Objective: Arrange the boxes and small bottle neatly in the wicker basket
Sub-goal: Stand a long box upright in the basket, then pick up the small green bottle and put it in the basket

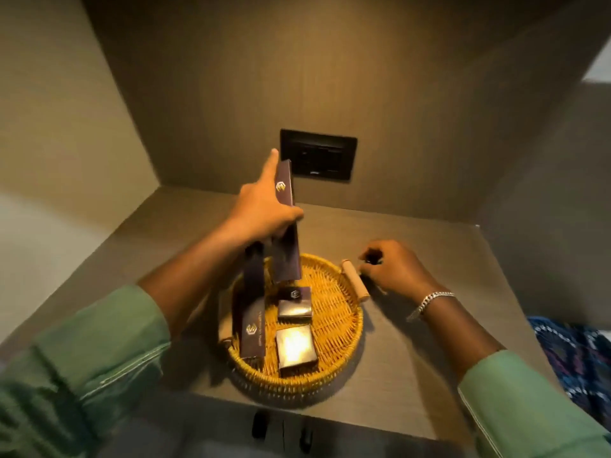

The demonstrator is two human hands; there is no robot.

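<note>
A round wicker basket (340, 325) with wooden handles (353, 280) sits on the grey shelf. My left hand (264, 209) grips a long dark box (286, 190) upright above the basket's far left side. A second long dark box (253, 328) stands tilted in the basket's left part; its top reaches up under my left hand. Two small boxes lie in the middle, one with a gold top (296, 348) and one behind it (294, 307). My right hand (396, 269) rests just right of the basket's right handle, fingertips pinched on a small dark bottle (373, 258), blurred and mostly hidden.
The shelf is a niche with walls close on the left, back and right. A black socket panel (317, 153) is set in the back wall. The shelf's front edge (330, 414) runs just below the basket. A blue patterned cloth (578, 358) shows at the right.
</note>
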